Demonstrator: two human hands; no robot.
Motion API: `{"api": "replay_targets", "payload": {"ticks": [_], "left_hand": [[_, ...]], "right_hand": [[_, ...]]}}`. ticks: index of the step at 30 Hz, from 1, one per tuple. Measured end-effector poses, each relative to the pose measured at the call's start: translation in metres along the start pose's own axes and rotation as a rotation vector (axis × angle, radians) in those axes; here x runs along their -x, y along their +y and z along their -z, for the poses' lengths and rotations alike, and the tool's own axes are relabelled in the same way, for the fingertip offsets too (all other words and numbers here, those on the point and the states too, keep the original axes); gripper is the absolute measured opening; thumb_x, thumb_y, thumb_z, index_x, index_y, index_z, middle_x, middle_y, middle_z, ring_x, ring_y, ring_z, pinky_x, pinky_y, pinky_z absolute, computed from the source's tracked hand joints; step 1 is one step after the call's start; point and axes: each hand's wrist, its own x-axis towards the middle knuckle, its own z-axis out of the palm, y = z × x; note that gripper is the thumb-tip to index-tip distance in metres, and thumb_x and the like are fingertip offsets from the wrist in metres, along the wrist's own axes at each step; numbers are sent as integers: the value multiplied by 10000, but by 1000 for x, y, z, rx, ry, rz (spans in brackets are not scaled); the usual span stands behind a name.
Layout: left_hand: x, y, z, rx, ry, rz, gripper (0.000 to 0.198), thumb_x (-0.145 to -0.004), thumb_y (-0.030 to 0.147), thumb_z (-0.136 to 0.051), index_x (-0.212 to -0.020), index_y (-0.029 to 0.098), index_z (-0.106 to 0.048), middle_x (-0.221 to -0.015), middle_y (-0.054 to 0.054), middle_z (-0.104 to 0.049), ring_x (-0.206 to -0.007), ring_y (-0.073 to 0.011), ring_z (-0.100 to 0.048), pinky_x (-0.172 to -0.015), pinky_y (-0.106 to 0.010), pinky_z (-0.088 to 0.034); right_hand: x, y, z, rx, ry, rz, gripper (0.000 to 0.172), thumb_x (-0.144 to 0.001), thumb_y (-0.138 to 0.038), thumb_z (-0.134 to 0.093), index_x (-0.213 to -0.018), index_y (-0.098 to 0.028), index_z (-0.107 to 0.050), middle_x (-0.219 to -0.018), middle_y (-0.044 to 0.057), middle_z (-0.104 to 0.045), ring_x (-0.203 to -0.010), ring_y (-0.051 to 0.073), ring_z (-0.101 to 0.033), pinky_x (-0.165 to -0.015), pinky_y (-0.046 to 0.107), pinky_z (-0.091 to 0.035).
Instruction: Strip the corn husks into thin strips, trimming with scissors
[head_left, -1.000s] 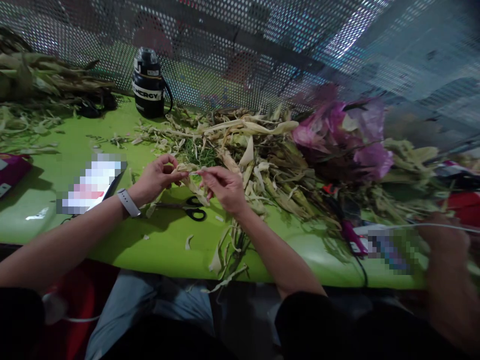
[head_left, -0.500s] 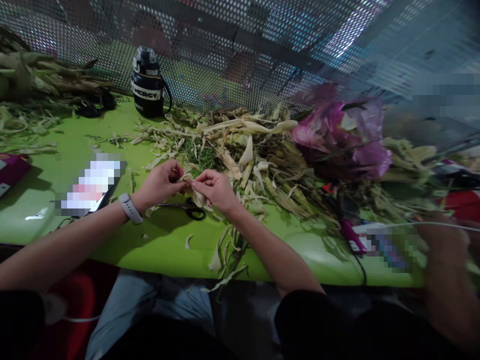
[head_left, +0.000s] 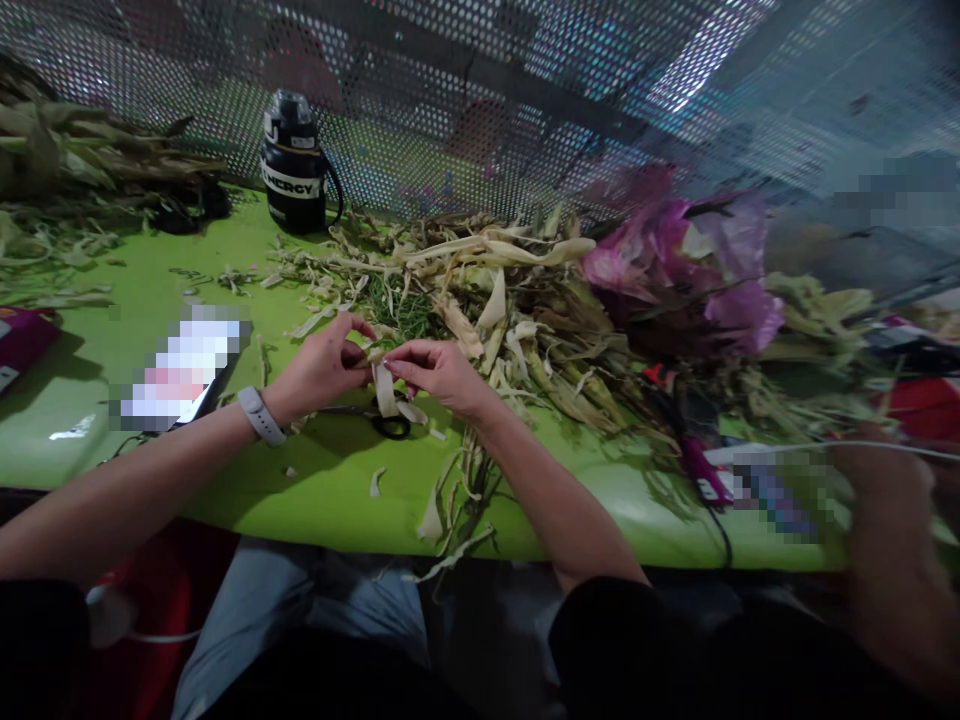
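My left hand (head_left: pixel 322 368), with a pale band on its wrist, is closed in a pinch on a piece of corn husk. Opposite it, my right hand (head_left: pixel 444 378) pinches the same piece between thumb and fingertips. A pale husk strip (head_left: pixel 385 390) hangs down between the two hands. Just below lie black-handled scissors (head_left: pixel 391 426), partly covered by the husk and the left hand. Behind my hands spreads a heap of dried corn husks (head_left: pixel 540 300), with a tuft of thin green strands (head_left: pixel 405 312) at its near left side.
A phone (head_left: pixel 184 370) lies left of my hands on the green table (head_left: pixel 300 510). Farther back stands a black bottle (head_left: pixel 294 170) before a perforated metal panel (head_left: pixel 450 90). Pink plastic bag (head_left: pixel 675 265) rests right of the heap. Another person's arm (head_left: pixel 892 520) is at far right.
My fingertips have shifted slightly, and a pale husk strip now hangs lower between them. A small husk scrap shows on the table near the scissors. The surroundings look the same.
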Motion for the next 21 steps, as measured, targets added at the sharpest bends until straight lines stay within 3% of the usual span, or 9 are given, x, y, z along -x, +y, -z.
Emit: {"api": "replay_targets", "payload": {"ticks": [7,11,18,21], "left_hand": [[0,-1,0,6,21,-1,356,-767,212,-674,-1063,187,-479,-598,42,-612,-533,-115,-545,-520,-215,-342],[1,0,0,-33,-15,-14,478,-757,201,-680,-1185,171,-471,-602,44,-621,-535,-121,-549,-521,-214,-347],[4,10,2,-2,-120,-44,624,-762,199,-678,-1335,152,-435,-639,39,-641,-567,-119,-569,-540,-202,-383],[4,8,1,78,-211,-41,692,-766,240,-692,-1386,161,-396,-617,53,-617,-535,-109,-552,-522,-192,-371]], "right_hand": [[1,2,-6,-24,67,-22,376,-658,-399,-807,-884,-159,-629,-648,-30,-627,-508,78,-527,-466,212,-455],[0,7,-6,-47,101,23,461,-663,-433,-810,-930,-203,-513,-709,-43,-636,-547,81,-536,-493,200,-426],[2,3,-2,261,84,205,310,-762,-347,-723,-995,-195,-587,-874,7,-610,-777,133,-562,-669,253,-426],[3,0,-3,324,56,213,186,-795,-324,-647,-920,-187,-648,-925,27,-614,-828,155,-562,-703,278,-424]]}}
